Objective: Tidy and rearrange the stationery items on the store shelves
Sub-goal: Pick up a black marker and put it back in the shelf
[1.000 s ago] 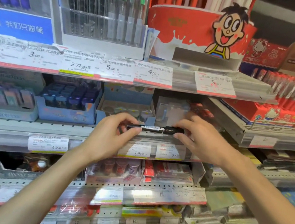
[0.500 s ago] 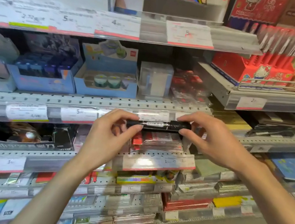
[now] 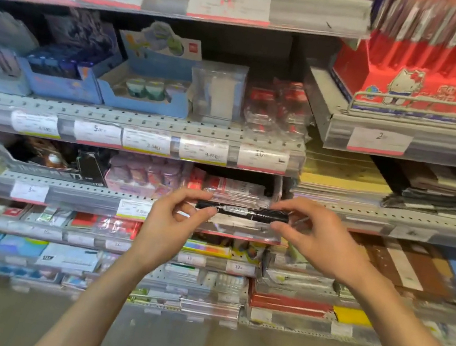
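Where tiered grey shelves (image 3: pixel 126 120) hold packs, both hands pinch black marker (image 3: pixel 241 211)

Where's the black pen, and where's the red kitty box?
black pen (image 3: pixel 239 211): head view, on its white middle label.
red kitty box (image 3: pixel 404 79): head view, on its front face, at the cat.

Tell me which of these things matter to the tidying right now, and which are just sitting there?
In use:
black marker, held level
left hand, pinching its left end
right hand, pinching its right end

Just sitting there:
red cat-print display box
blue tray of small pots
clear plastic box
yellow notebooks
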The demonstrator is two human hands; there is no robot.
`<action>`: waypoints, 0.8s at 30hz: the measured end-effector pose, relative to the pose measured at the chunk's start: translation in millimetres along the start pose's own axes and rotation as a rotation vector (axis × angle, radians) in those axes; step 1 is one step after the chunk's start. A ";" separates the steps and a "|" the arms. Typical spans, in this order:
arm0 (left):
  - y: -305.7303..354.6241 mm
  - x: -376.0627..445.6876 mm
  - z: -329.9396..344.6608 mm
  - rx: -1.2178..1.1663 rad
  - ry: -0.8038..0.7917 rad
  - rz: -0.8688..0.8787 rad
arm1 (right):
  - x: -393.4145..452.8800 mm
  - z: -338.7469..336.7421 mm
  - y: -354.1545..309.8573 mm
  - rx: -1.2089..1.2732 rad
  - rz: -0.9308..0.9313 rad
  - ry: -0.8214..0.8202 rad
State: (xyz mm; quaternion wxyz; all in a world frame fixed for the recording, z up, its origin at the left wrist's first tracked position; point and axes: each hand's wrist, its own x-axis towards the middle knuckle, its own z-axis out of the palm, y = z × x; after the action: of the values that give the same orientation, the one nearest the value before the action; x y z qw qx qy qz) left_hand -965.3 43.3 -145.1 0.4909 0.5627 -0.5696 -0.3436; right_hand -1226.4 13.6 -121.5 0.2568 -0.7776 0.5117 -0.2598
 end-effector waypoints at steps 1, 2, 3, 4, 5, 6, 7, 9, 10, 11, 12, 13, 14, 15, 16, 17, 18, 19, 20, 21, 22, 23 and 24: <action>-2.7 1.3 0.8 -0.012 0.003 -0.007 | -0.2 3.6 1.8 0.045 0.033 -0.008; -6.0 3.2 0.7 -0.021 0.000 -0.014 | 0.1 7.0 2.8 0.093 0.061 -0.019; -10.3 5.8 -0.1 -0.026 -0.010 -0.020 | 0.9 10.8 3.2 0.133 0.086 -0.029; -15.9 9.7 -2.2 -0.027 -0.024 -0.022 | 2.2 14.9 3.4 0.164 0.110 -0.032; -22.7 14.2 -3.9 -0.026 -0.044 -0.024 | 3.7 18.7 2.8 0.191 0.133 -0.030; -29.9 19.0 -6.8 -0.025 -0.066 -0.032 | 5.3 24.3 1.3 0.220 0.158 -0.023; -35.8 24.2 -9.8 -0.020 -0.086 -0.038 | 7.3 30.9 -0.7 0.253 0.184 -0.015; -47.3 37.0 -13.6 0.047 -0.106 -0.010 | 11.2 44.8 -2.2 0.319 0.237 0.021; -52.3 43.5 -15.1 0.109 -0.105 0.038 | 12.2 52.3 -1.7 0.343 0.261 0.058; -57.4 50.6 -16.5 0.181 -0.101 0.108 | 13.0 59.4 -1.5 0.352 0.282 0.115; -62.2 57.2 -17.8 0.252 -0.100 0.182 | 13.8 66.1 -0.7 0.344 0.306 0.186; -67.7 63.7 -18.6 0.321 -0.106 0.241 | 14.9 73.1 -0.5 0.333 0.331 0.261; -73.2 68.6 -19.2 0.381 -0.116 0.282 | 16.1 80.1 -0.9 0.323 0.359 0.328; -78.7 73.1 -19.2 0.432 -0.133 0.306 | 18.4 86.8 -2.5 0.310 0.381 0.384; -82.4 77.1 -18.6 0.474 -0.159 0.318 | 22.3 93.5 -4.3 0.296 0.394 0.429; -84.5 80.8 -17.1 0.506 -0.193 0.323 | 27.7 100.1 -6.8 0.279 0.399 0.467; -86.3 84.6 -15.1 0.526 -0.228 0.324 | 34.8 106.1 -9.6 0.249 0.395 0.504; -87.8 88.4 -13.3 0.539 -0.256 0.320 | 43.5 111.8 -11.8 0.200 0.381 0.538; -89.3 91.9 -11.7 0.546 -0.278 0.310 | 52.6 116.9 -14.2 0.142 0.359 0.569; -90.7 94.7 -10.1 0.552 -0.295 0.293 | 62.3 121.5 -16.7 0.089 0.330 0.594; -91.9 96.5 -8.8 0.555 -0.307 0.281 | 71.9 125.6 -18.0 0.045 0.299 0.613; -93.4 97.6 -7.7 0.553 -0.318 0.271 | 81.1 129.2 -18.7 0.006 0.271 0.627; -94.5 97.7 -6.9 0.546 -0.327 0.265 | 89.8 132.4 -17.4 -0.041 0.257 0.635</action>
State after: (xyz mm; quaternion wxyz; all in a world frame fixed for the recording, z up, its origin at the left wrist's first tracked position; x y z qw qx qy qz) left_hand -918.8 -63.5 -215.5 0.2646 0.5320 -0.7797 -0.1975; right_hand -1095.9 -46.2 -194.3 0.0998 -0.5920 0.6650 -0.4442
